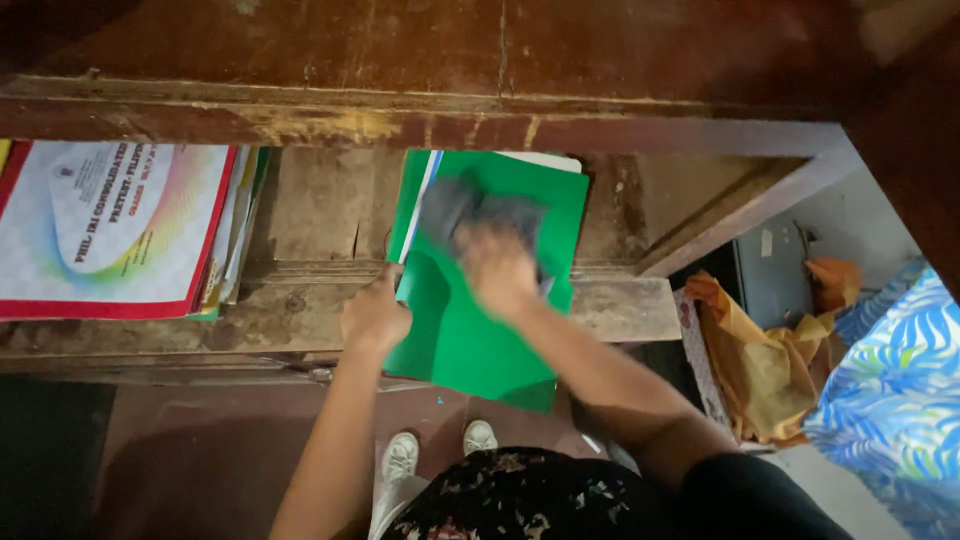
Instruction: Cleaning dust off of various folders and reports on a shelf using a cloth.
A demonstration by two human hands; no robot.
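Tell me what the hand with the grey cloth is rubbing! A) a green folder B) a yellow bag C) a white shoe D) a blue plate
A: the right hand presses the grey cloth on the green folder, which lies on the wooden shelf, while the left hand grips the folder's left edge.

Hands (375, 315) wipe green folder (470, 340)
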